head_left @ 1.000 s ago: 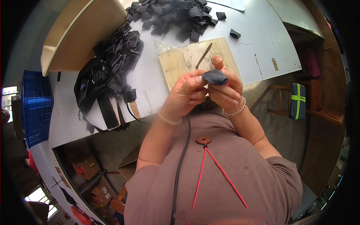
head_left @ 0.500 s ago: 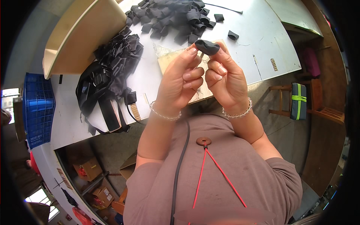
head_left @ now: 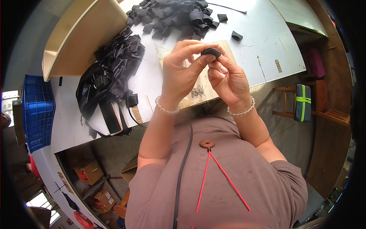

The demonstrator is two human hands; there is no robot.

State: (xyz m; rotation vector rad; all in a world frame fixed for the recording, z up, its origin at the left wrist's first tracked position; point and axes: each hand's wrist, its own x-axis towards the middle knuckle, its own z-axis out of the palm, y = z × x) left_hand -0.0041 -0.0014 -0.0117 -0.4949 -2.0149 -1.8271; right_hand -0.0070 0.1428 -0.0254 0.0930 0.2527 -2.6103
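Note:
A small black fabric loop (head_left: 212, 52) is held up between both hands, above a light wooden board (head_left: 193, 100) on the white table. My left hand (head_left: 182, 68) pinches its left side, thumb below and index finger stretched over the top. On the other side, my right hand (head_left: 231, 78) grips it between thumb and fingertips, the remaining fingers curled in. Beyond the hands lies a heap of similar black loops (head_left: 171, 17). Two single loops, one of them the nearer loop (head_left: 236, 36), rest apart to the right of the heap.
Left of the board, a tangled pile of black straps (head_left: 110, 80) hangs partly over the table edge. A tan curved panel (head_left: 82, 42) and a blue plastic crate (head_left: 38, 110) stand farther left. At right is a wooden stool with a tied cushion (head_left: 303, 103). Cardboard boxes (head_left: 89, 171) sit below the table.
The fabric loop has come slightly down and right and looks more folded. My left hand has turned, its index finger now reaching across the top of the loop.

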